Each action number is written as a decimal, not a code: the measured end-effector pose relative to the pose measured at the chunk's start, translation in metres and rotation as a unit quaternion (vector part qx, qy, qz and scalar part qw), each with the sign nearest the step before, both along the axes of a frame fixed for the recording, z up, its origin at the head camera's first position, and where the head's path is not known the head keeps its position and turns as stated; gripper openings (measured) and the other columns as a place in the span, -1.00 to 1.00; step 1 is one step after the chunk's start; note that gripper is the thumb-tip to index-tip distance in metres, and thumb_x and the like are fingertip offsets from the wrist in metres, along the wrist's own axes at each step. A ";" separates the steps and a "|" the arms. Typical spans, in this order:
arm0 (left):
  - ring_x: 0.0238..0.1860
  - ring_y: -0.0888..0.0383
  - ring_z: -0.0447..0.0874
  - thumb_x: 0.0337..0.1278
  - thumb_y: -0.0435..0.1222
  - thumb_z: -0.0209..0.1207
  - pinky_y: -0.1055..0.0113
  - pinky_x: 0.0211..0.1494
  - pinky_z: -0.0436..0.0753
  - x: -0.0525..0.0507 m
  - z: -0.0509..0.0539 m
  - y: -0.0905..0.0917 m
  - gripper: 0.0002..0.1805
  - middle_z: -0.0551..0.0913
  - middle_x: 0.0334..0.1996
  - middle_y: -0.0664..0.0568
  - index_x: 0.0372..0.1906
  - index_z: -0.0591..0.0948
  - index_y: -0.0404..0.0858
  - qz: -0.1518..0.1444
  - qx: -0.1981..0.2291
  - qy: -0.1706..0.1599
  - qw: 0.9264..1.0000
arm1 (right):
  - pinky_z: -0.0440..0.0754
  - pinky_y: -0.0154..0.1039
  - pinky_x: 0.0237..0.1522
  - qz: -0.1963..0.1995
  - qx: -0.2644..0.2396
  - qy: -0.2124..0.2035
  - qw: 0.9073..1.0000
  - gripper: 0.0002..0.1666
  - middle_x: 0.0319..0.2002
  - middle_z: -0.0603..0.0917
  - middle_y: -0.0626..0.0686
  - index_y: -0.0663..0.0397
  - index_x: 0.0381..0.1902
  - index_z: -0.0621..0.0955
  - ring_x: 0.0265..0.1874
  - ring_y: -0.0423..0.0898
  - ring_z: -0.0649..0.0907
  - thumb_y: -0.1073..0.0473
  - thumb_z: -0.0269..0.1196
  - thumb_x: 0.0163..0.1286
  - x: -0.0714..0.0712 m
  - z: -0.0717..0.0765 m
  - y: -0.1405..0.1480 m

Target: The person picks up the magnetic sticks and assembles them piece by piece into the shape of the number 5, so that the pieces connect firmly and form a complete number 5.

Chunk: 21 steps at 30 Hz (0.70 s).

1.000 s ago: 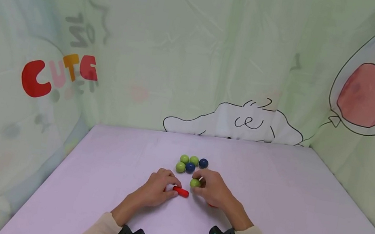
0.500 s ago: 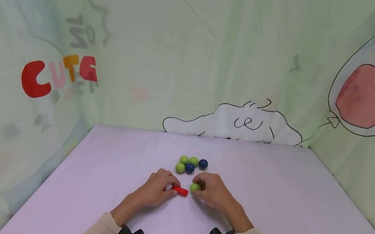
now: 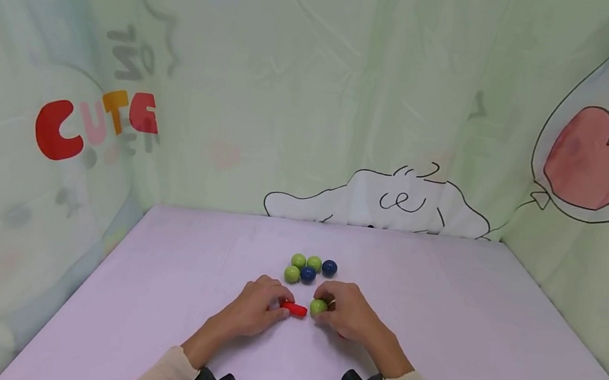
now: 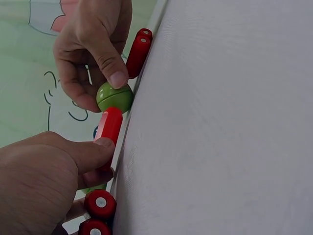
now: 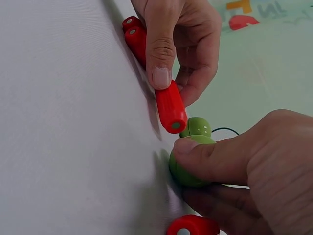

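Note:
My left hand (image 3: 260, 306) pinches a red rod (image 4: 109, 128) between thumb and fingers. The rod has a small metal disc in its end, visible in the right wrist view. My right hand (image 3: 348, 311) grips a green ball (image 3: 318, 308) with thumb and fingertips. Rod and ball are held low over the table, end to side, with a narrow gap between them in the head and right wrist views. Two more red rods (image 4: 100, 204) lie by my left hand, and others (image 4: 139, 54) lie by my right hand, mostly hidden in the head view.
Beyond the hands, several balls sit in a cluster: green balls (image 3: 292, 274) and two blue balls (image 3: 329, 268). A pale lilac cloth covers the table (image 3: 200, 246). A printed curtain (image 3: 274, 79) hangs behind it.
My right hand has brought the green ball slightly towards me, away from the ball cluster and level with the red rod's end. My left hand has barely moved.

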State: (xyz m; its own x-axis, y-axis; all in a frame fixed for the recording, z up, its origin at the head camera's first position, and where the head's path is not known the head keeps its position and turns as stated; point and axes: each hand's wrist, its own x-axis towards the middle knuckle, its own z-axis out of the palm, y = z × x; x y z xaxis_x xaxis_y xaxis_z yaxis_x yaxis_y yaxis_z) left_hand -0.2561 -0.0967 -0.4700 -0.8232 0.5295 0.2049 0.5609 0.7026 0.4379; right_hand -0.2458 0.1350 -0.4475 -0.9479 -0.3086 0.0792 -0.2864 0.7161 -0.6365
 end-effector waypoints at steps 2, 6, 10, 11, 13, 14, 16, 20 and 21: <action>-0.12 0.22 0.43 0.30 -0.17 0.32 0.22 -0.02 0.42 -0.001 0.000 0.001 -0.80 0.57 -0.33 0.28 -0.02 0.73 -0.04 0.000 -0.001 0.001 1.000 | 0.66 -0.08 0.02 0.008 0.001 0.004 1.000 -0.64 -0.24 0.69 -0.11 0.04 -0.11 0.71 -0.19 -0.14 0.62 0.36 0.52 0.12 0.000 0.001 0.001; -0.11 0.22 0.44 0.30 -0.17 0.32 0.21 0.00 0.43 -0.001 0.001 0.002 -0.80 0.59 -0.30 0.28 -0.02 0.73 -0.04 0.004 -0.001 -0.001 1.000 | 0.66 -0.06 0.03 0.019 0.003 0.003 1.000 -0.61 -0.21 0.70 -0.09 0.10 -0.07 0.73 -0.17 -0.13 0.63 0.37 0.52 0.11 -0.001 0.002 0.003; -0.08 0.22 0.45 0.31 -0.16 0.31 0.20 0.02 0.45 -0.002 0.001 0.004 -0.79 0.62 -0.26 0.26 -0.01 0.72 -0.04 0.008 0.001 0.002 1.000 | 0.66 -0.05 0.04 0.015 0.000 -0.007 1.000 -0.61 -0.20 0.71 -0.07 0.09 -0.09 0.73 -0.17 -0.12 0.64 0.39 0.52 0.10 -0.001 0.004 0.004; -0.08 0.21 0.46 0.31 -0.16 0.31 0.20 0.03 0.45 -0.002 0.001 0.005 -0.79 0.62 -0.25 0.26 -0.01 0.72 -0.04 0.007 0.001 0.003 1.000 | 0.66 -0.05 0.04 0.013 -0.001 -0.009 1.000 -0.61 -0.20 0.72 -0.07 0.09 -0.09 0.73 -0.17 -0.12 0.64 0.40 0.52 0.09 -0.001 0.004 0.004; -0.08 0.21 0.46 0.31 -0.15 0.31 0.19 0.03 0.45 -0.002 0.001 0.006 -0.79 0.63 -0.24 0.25 0.00 0.72 -0.04 0.007 0.001 0.002 1.000 | 0.66 -0.05 0.05 0.008 -0.002 -0.012 1.000 -0.61 -0.20 0.72 -0.07 0.08 -0.10 0.73 -0.17 -0.12 0.65 0.40 0.53 0.08 -0.001 0.005 0.004; -0.08 0.22 0.46 0.30 -0.16 0.32 0.19 0.03 0.45 -0.002 0.001 0.006 -0.79 0.63 -0.24 0.26 0.00 0.72 -0.04 0.006 0.000 0.002 1.000 | 0.66 -0.04 0.05 0.007 -0.001 -0.013 1.000 -0.61 -0.20 0.72 -0.07 0.07 -0.11 0.73 -0.17 -0.12 0.65 0.40 0.53 0.08 -0.001 0.005 0.004; -0.08 0.22 0.46 0.30 -0.16 0.31 0.18 0.04 0.45 -0.002 0.002 0.007 -0.79 0.64 -0.23 0.25 0.00 0.72 -0.04 0.006 0.001 -0.002 1.000 | 0.65 -0.04 0.06 0.007 0.000 -0.013 1.000 -0.61 -0.20 0.73 -0.08 0.07 -0.11 0.74 -0.17 -0.12 0.65 0.41 0.53 0.07 -0.001 0.005 0.005; -0.06 0.21 0.47 0.30 -0.18 0.31 0.17 0.04 0.43 -0.002 0.001 0.008 -0.79 0.64 -0.23 0.26 0.00 0.72 -0.03 0.009 0.003 -0.006 1.000 | 0.65 -0.03 0.06 0.009 0.003 -0.011 1.000 -0.60 -0.21 0.73 -0.08 0.05 -0.12 0.74 -0.18 -0.13 0.65 0.41 0.54 0.05 -0.002 0.005 0.006; -0.06 0.21 0.47 0.30 -0.18 0.31 0.17 0.04 0.43 -0.002 0.001 0.008 -0.79 0.64 -0.23 0.27 0.00 0.72 -0.03 0.010 0.003 -0.007 1.000 | 0.65 -0.03 0.06 0.009 0.003 -0.011 1.000 -0.60 -0.22 0.73 -0.09 0.05 -0.13 0.74 -0.19 -0.13 0.65 0.41 0.55 0.05 -0.002 0.004 0.006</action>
